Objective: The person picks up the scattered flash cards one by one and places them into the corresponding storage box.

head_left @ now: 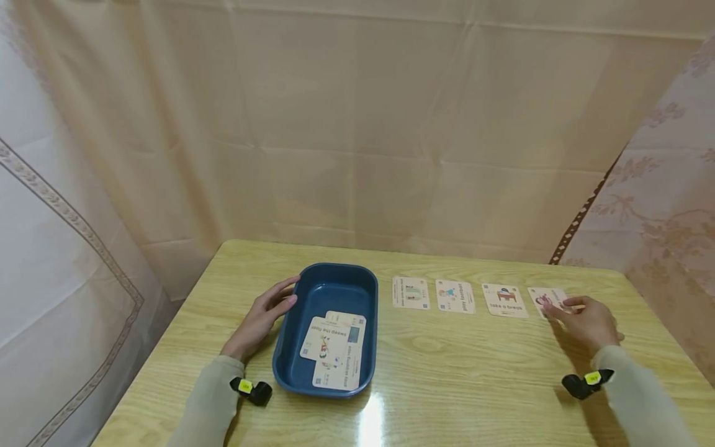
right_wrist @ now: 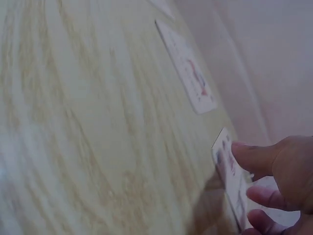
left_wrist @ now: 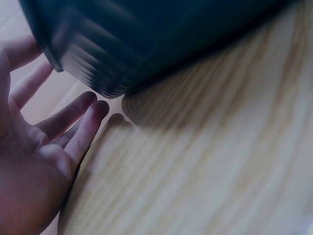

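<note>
A dark blue plastic tray [head_left: 285, 366] sits left of the table's middle, with several overlapping picture cards [head_left: 337, 360] inside; one reads "sweep the floor". My left hand [head_left: 259, 323] touches its left rim, fingers spread and fairly straight in the left wrist view. At the right end of a row of cards, my right hand [head_left: 592, 323] holds a pink-printed picture card [head_left: 539, 294] at its edges. The thumb [right_wrist: 252, 155] lies over one side and the fingertips [right_wrist: 259, 196] are at the other. To its left lies the "take a break" card [head_left: 505, 300].
Farther left in the row are the "play football" card [head_left: 455, 296] and a green-pictured card [head_left: 410, 293]. They lie spaced apart on the wood-grain table [head_left: 447, 372], near its back edge. A beige curtain [head_left: 357, 124] hangs behind, with patterned cloth [head_left: 665, 205] on the right.
</note>
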{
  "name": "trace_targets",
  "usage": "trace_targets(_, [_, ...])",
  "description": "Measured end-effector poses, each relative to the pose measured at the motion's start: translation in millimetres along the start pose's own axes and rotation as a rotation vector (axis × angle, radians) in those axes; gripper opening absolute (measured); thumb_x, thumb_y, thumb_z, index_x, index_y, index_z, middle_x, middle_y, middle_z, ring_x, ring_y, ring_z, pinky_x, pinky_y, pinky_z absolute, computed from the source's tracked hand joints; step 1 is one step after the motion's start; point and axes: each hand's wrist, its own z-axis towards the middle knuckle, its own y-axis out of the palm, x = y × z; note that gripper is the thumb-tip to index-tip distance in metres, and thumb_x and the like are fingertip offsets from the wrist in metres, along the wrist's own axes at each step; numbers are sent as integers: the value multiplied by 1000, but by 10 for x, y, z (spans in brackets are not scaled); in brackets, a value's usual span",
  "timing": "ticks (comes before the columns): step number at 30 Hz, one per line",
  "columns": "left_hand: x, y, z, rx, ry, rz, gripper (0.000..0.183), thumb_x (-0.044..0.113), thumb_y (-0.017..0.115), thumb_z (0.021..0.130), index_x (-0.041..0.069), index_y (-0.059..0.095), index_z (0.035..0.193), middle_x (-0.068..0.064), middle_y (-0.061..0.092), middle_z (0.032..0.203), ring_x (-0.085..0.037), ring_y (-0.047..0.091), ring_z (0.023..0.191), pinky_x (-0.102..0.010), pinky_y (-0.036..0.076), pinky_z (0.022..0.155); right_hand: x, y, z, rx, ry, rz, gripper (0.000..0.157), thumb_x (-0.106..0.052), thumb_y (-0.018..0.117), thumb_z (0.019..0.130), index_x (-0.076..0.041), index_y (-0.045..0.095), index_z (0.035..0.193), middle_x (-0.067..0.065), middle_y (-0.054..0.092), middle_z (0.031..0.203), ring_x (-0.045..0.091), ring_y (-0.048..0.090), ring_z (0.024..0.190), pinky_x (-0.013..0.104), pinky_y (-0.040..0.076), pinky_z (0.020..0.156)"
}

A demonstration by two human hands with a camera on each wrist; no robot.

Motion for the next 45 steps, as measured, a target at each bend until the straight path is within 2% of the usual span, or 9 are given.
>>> trace_targets(3, [3,6,3,-2,-2,2,54,38,59,104,23,44,154,-13,42,155,-36,42,140,-57,33,115,20,9,32,-3,38,-19,78,-58,67,92,9,52,127,40,47,128,60,39,110,79,22,87])
trace_targets(9, [4,9,13,-4,-2,-6,54,36,58,104,22,44,154,-14,42,155,-37,42,139,-57,33,115,30,14,51,-15,53,-59,79,-59,68,90,9,49,128,42,41,131,68,31,115,86,15,91])
trace_targets(20, [-4,0,18,-11,7,-16,54,35,58,105,20,43,154,-16,42,155,-37,43,138,-58,33,115,22,-17,39,-81,74,-77,96,-67,65,88,13,40,136,44,36,134,69,27,117,86,15,92])
trace_targets(28, [-8,-3,9,-15,12,1,54,34,56,106,17,42,155,-18,42,155,-38,44,138,-58,32,115,18,-7,51,-79,106,-92,107,-71,67,84,17,38,136,46,34,134,69,27,118,86,12,94])
trace_targets(33, [-8,-5,2,-23,24,0,53,32,55,106,17,42,155,-19,42,155,-39,43,138,-58,32,115,4,-12,51,-73,134,-101,109,-70,69,82,18,37,137,47,32,134,68,25,121,85,11,96])
trace_targets(39, [-6,-9,-4,-20,29,4,53,31,55,106,16,41,155,-19,42,154,-39,44,138,-58,33,115,-21,-25,69,-93,128,-111,109,-70,69,83,19,38,138,51,27,134,72,20,125,86,10,97])
trace_targets(45, [-1,-6,3,-9,0,9,54,35,56,105,18,42,155,-17,42,155,-38,44,138,-57,33,115,-40,-44,94,-124,131,-112,110,-69,71,82,21,38,138,53,26,134,73,17,126,87,10,98])
